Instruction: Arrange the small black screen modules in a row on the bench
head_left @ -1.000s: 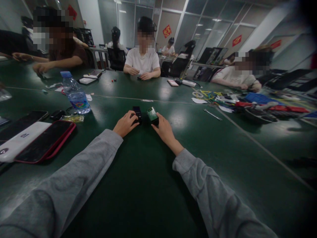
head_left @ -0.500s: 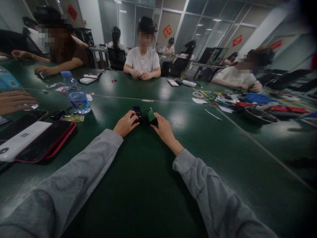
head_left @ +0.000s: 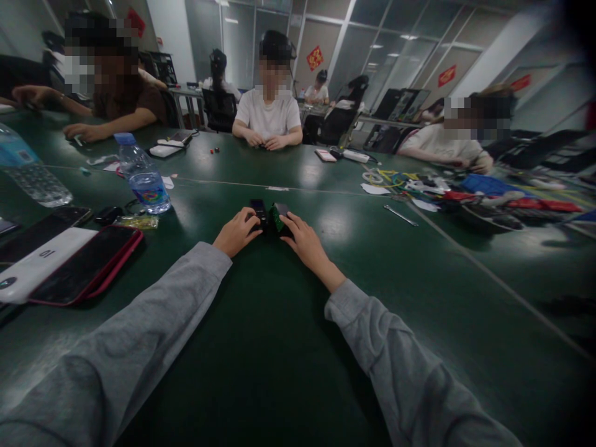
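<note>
We have both hands out over the green table, close together, with grey sleeves down to the wrists. Our left hand is curled around the near end of a small black device, which lies on the table with its far end reaching past our fingertips. Our right hand grips a block with a green circuit board on its left side and a dark top; the block sits tilted, just right of the black device, in the space between our two hands. At this size we cannot tell whether the two pieces touch.

Beyond our left hand and off to its left stands a water bottle with a blue cap, a yellow packet lying in front of it. Farther left of that hand are a larger bottle, a white slab and a red-cased phone. Right of our right hand and a little beyond it lies a slim metal tool, with a tangle of cables behind. Straight across from our hands sits a person in a white shirt.
</note>
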Demonstrator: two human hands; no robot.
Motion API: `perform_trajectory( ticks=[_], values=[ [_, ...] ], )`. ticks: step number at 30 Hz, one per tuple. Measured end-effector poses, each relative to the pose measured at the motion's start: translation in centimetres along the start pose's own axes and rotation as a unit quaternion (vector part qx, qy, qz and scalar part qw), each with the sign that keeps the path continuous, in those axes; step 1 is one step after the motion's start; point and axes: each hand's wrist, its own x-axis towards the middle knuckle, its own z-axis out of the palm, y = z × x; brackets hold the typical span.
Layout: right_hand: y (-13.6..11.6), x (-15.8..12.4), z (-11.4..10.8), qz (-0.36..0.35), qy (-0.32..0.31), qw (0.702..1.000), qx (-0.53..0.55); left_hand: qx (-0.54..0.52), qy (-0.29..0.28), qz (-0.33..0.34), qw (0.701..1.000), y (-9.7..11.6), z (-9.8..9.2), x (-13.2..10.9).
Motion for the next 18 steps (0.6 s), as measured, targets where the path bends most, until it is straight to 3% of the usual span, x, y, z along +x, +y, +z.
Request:
perform_trajectory(
  ticks=[18],
  values=[
    [-0.34,0.01,-0.09,0.005,0.000,1.000,-0.012,-0.002,0.011,0.007,1.000,-0.17,0.16,-0.06]
  ],
)
